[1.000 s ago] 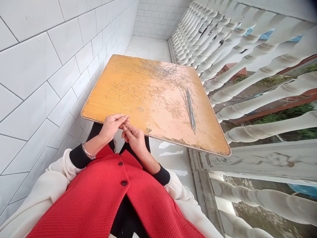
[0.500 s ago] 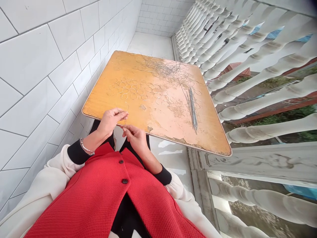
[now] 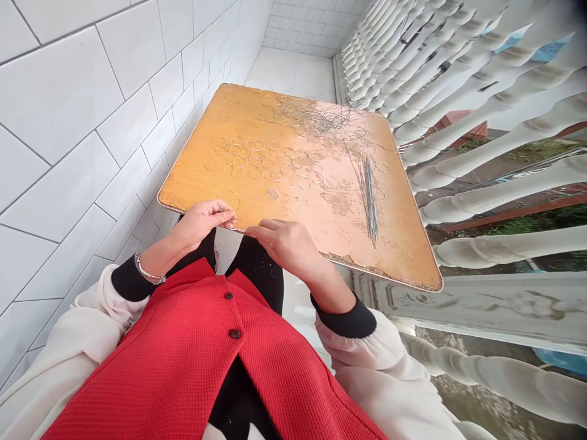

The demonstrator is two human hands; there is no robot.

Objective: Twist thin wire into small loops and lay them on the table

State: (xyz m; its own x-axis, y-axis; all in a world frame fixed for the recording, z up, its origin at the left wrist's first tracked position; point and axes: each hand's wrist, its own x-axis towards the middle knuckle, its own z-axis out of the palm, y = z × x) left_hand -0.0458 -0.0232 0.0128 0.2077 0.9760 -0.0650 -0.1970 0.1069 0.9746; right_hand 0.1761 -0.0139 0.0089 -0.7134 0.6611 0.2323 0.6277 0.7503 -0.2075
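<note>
My left hand (image 3: pixel 202 226) is at the near left edge of the wooden table, its fingertips pinched on a thin wire (image 3: pixel 239 200) bent into a loop that stands up above the fingers. My right hand (image 3: pixel 291 244) is just to the right, palm down, thumb and forefinger closed at the wire's lower end by the table edge; the exact grip is partly hidden. Beyond the hands, many thin wire rings (image 3: pixel 257 160) lie flat on the table. Farther back is a tangled heap of wire (image 3: pixel 328 119), and to the right a bundle of straight wires (image 3: pixel 369 205).
The wooden table (image 3: pixel 192 177) has worn, peeling patches and a chipped front edge. A white tiled wall (image 3: pixel 132 116) runs along the left. White balusters (image 3: pixel 495 189) line the right side. My knees (image 3: pixel 261 263) are under the near edge.
My right hand has turned palm down and moved right and slightly up, away from the left. My left hand keeps its pinch on the looped wire. The view has shifted slightly.
</note>
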